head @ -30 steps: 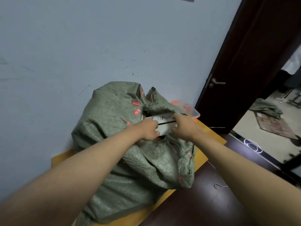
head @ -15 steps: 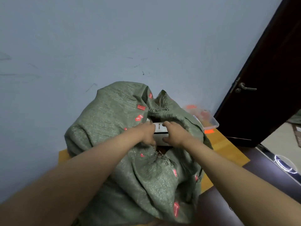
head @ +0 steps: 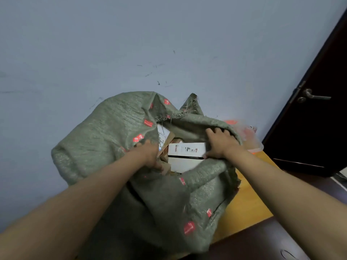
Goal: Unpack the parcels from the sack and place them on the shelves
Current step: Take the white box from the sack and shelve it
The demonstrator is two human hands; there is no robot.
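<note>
A big green woven sack (head: 116, 139) with red labels stands on a low wooden board against the wall, its mouth pulled wide. Inside lie a white box parcel (head: 185, 151) with a printed label, brown cardboard parcels (head: 166, 147) and a white labelled packet at the back. My left hand (head: 150, 156) grips the sack's left rim beside the cardboard. My right hand (head: 219, 143) holds the right end of the white box, fingers curled over the sack's right rim; whether it grips the box or the cloth is unclear.
The yellow wooden board (head: 244, 207) juts out right of the sack. A clear plastic tub (head: 249, 134) with orange items sits behind the sack's right side. A dark door (head: 315, 113) with a lever handle stands at the right, dark floor below.
My hands have moved apart, spreading the sack's mouth wide; several parcels inside now show. The view has shifted left and closer to the sack.
</note>
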